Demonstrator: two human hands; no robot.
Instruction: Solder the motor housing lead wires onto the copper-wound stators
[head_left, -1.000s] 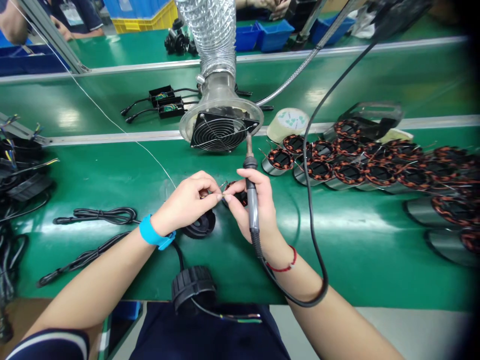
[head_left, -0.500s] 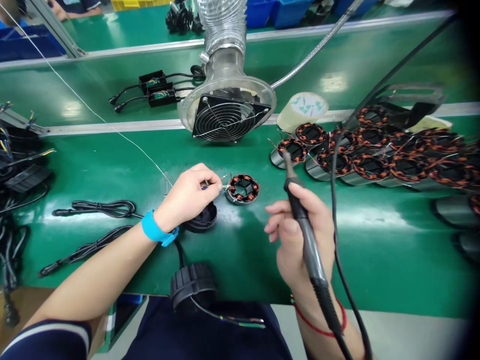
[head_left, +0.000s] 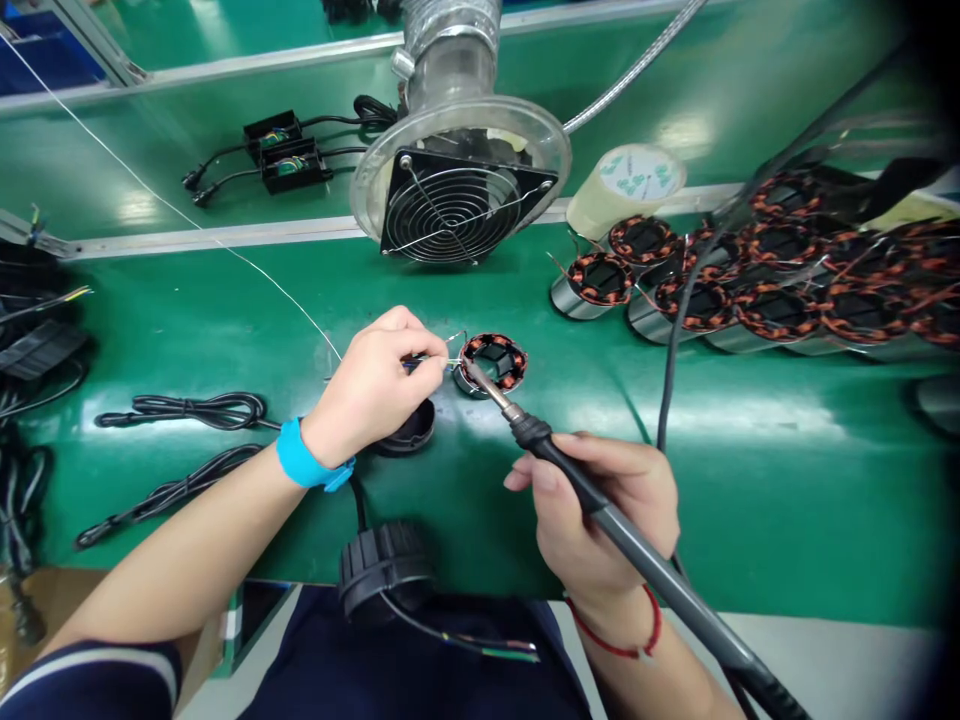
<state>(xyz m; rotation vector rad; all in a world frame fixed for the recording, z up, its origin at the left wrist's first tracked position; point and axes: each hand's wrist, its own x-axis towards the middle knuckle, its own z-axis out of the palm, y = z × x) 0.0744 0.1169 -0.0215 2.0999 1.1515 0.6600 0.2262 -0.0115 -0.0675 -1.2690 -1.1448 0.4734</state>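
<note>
My left hand (head_left: 379,385), with a blue wristband, pinches thin wire leads next to a small copper-wound stator (head_left: 495,362) lying on the green bench. A thin solder wire (head_left: 187,220) runs from the far left toward this hand. My right hand (head_left: 600,510) grips a black soldering iron (head_left: 592,500) like a pen. Its metal tip points up-left and touches the stator's left edge near the pinched leads. A round black cap (head_left: 405,432) sits just under my left hand.
A fume extractor fan (head_left: 457,195) on a ribbed duct stands behind the work. Several wound stators (head_left: 750,290) and a tape roll (head_left: 626,185) crowd the right. Black cables (head_left: 180,410) lie left, black boxes (head_left: 281,160) on the conveyor behind, and a black round part (head_left: 382,570) at the near edge.
My right hand let go of the stator, drew back to the right, turned the iron round, and brought its tip down onto the stator. My left hand kept its pinch.
</note>
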